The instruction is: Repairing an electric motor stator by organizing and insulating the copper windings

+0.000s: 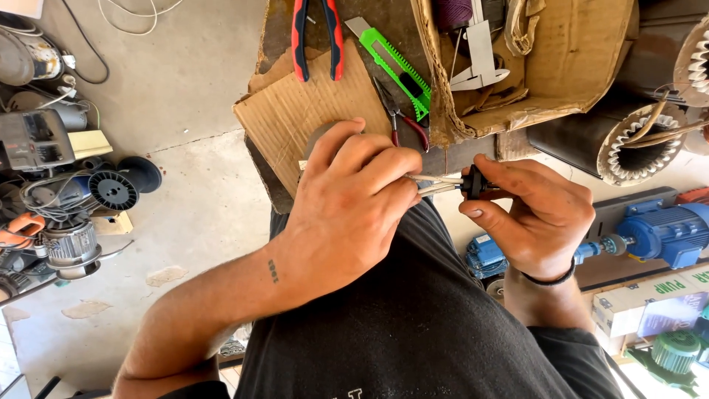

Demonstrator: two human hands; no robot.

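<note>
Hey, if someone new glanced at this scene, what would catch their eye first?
Probably the two hands at centre: the left hand pinches pale wires that run into a small black part held by the right hand. Next, the bright green utility knife and red-handled pliers lying above them on the cardboard.

Dark workbench [277, 29], cardboard sheet [310, 111], red pliers [316, 37], green utility knife [395, 63], torn cardboard box [576, 52]

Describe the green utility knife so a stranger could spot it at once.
Start at the workbench above the hands, where a torn cardboard box lies. Just left of that box lies the utility knife, slanting, beside red-handled pliers. It alone is bright green, with a black slider and a bare blade tip.
</note>
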